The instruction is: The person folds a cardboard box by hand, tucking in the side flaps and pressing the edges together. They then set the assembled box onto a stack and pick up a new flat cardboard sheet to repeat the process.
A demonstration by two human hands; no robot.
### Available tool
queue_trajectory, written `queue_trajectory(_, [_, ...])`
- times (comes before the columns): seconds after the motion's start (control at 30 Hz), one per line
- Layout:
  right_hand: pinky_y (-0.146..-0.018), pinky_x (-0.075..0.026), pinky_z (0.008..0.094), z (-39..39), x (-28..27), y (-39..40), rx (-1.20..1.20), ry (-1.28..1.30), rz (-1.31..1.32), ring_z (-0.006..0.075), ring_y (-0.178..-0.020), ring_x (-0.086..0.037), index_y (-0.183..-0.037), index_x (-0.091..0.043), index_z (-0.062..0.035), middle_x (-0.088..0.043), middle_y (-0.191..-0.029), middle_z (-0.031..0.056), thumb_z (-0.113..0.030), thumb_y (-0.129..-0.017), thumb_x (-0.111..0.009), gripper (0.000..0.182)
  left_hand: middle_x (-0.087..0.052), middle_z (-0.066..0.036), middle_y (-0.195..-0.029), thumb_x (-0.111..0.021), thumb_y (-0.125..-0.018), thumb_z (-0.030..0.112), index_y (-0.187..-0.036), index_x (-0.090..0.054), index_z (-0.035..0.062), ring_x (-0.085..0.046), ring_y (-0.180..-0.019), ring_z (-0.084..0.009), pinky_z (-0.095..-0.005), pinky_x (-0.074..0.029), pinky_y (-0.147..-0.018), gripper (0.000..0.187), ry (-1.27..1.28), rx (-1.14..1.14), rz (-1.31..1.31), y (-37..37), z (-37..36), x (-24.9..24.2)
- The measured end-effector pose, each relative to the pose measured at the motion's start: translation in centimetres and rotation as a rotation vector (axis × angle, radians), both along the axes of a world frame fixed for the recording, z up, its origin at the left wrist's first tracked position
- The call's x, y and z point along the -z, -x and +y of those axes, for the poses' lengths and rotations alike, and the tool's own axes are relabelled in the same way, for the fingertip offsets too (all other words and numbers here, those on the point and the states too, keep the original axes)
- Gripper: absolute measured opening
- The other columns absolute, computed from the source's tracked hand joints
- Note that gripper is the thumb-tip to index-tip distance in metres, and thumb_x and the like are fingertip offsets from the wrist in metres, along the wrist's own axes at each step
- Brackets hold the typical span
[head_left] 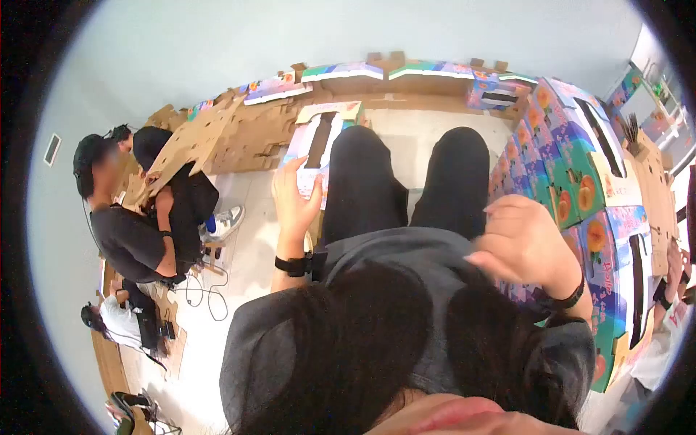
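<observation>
I look down past dark hair and a grey shirt at my black-trousered legs. My left hand (293, 199) has its fingers around the edge of a flat printed carton (319, 134) lying on the floor by my left leg; a black band sits on that wrist. My right hand (518, 243) hovers with fingers curled, holding nothing, next to a stack of folded colourful fruit boxes (573, 174) on my right.
Flat brown cardboard sheets (250, 134) and more printed cartons (406, 71) line the far wall. At left, a person in dark clothes (134, 232) holds a cardboard sheet; another sits lower left. Cables lie on the white floor (210, 290).
</observation>
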State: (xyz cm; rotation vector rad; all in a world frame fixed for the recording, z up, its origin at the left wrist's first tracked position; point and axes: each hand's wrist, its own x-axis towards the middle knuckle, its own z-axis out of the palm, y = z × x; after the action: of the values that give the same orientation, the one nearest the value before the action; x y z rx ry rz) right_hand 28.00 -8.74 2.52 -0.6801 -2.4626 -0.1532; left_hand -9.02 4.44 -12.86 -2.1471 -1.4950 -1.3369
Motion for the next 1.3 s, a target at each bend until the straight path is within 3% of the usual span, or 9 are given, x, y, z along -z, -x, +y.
queue_trajectory(0.17, [-0.074,-0.055,0.0379,1.4,-0.9,3.6,-0.226,-0.072,0.068,0.0243,-0.058,-0.054,-0.068,-0.06,-0.0067,-0.048,-0.06,0.0031,-0.015,-0.072,-0.084,0.026,-0.062,-0.016,-0.122,-0.074,-0.085,0.02,-0.126,-0.06,0.0062,-0.056,-0.118,-0.0355,-0.0462,-0.04,-0.103,0.046,0.109,0.034,-0.137,0.5,0.8,1.9])
queue_trajectory(0.2, [-0.062,-0.047,0.0343,2.0,-0.4,4.3,-0.247,-0.125,0.154,0.021,-0.054,-0.048,-0.059,-0.042,-0.0123,-0.039,-0.058,0.0004,-0.021,-0.074,-0.085,0.047,-0.062,-0.016,-0.121,-0.074,-0.085,0.021,-0.125,-0.06,0.0055,-0.057,-0.116,-0.0357,-0.0463,-0.042,-0.102,0.045,0.082,0.025,-0.133,0.7,1.0,2.3])
queue_trajectory(0.4, [-0.056,-0.041,0.0356,3.5,1.1,5.9,-0.381,0.06,0.179,0.0239,-0.053,-0.049,-0.058,-0.045,-0.0121,-0.038,-0.055,0.002,-0.026,-0.079,-0.082,0.045,-0.065,-0.018,-0.119,-0.075,-0.086,0.015,-0.125,-0.06,0.0016,-0.06,-0.116,-0.0342,-0.0433,-0.045,-0.101,0.044,0.145,0.069,-0.154,0.9,0.9,2.6])
queue_trajectory(0.6, [-0.054,-0.041,0.0401,6.3,3.9,6.7,-0.332,0.222,0.184,0.0285,-0.05,-0.051,-0.052,-0.045,-0.0107,-0.046,-0.051,0.0056,-0.024,-0.085,-0.074,0.046,-0.065,-0.019,-0.121,-0.07,-0.089,0.012,-0.131,-0.057,0.0017,-0.062,-0.115,-0.0327,-0.0425,-0.047,-0.1,0.045,0.157,0.035,-0.148,2.0,2.6,4.6])
queue_trajectory(0.7, [-0.053,-0.041,0.0409,8.8,6.0,6.8,-0.252,0.191,0.196,0.0303,-0.05,-0.051,-0.05,-0.044,-0.0094,-0.047,-0.05,0.0061,-0.015,-0.08,-0.072,0.042,-0.067,-0.019,-0.118,-0.066,-0.091,0.014,-0.132,-0.055,0.0031,-0.062,-0.116,-0.0345,-0.0448,-0.047,-0.1,0.044,0.405,0.062,-0.229,3.6,5.7,5.8])
queue_trajectory(0.87, [-0.053,-0.04,0.0406,12.9,8.6,6.0,-0.2,0.397,0.206,0.033,-0.051,-0.049,-0.052,-0.04,-0.0082,-0.044,-0.051,0.0087,-0.008,-0.061,-0.063,0.025,-0.061,-0.025,-0.135,-0.063,-0.094,0.028,-0.146,-0.048,0.0018,-0.058,-0.127,-0.0376,-0.0404,-0.045,-0.107,0.06,0.969,0.179,0.025,6.3,12.6,7.8])
queue_trajectory(1.1, [-0.054,-0.036,0.0388,15.7,7.5,4.3,-0.237,0.574,0.243,0.0307,-0.051,-0.047,-0.058,-0.039,-0.011,-0.042,-0.054,0.0061,-0.014,-0.065,-0.069,0.031,-0.022,-0.03,-0.162,-0.07,-0.082,0.062,-0.16,-0.021,0.0057,-0.025,-0.15,-0.0433,-0.0486,-0.025,-0.122,0.108,1.161,0.139,0.548,4.8,18.4,9.5])
queue_trajectory(1.2, [-0.056,-0.038,0.0406,16.5,4.5,3.2,-0.183,0.363,0.346,0.0315,-0.059,-0.05,-0.064,-0.047,-0.0098,-0.048,-0.063,0.0088,-0.021,-0.067,-0.073,0.029,-0.017,-0.032,-0.162,-0.07,-0.077,0.072,-0.162,-0.007,0.007,-0.019,-0.151,-0.0463,-0.0504,-0.02,-0.123,0.125,1.283,0.018,0.561,5.1,20.5,11.2])
queue_trajectory(1.3, [-0.059,-0.042,0.0398,16.7,1.2,2.4,-0.128,0.036,0.539,0.0284,-0.061,-0.053,-0.066,-0.05,-0.009,-0.049,-0.065,0.0091,-0.023,-0.067,-0.071,0.025,-0.02,-0.038,-0.159,-0.075,-0.082,0.053,-0.161,-0.001,0.0032,-0.02,-0.15,-0.048,-0.0479,-0.024,-0.122,0.119,1.229,0.061,0.552,5.2,20.6,13.7])
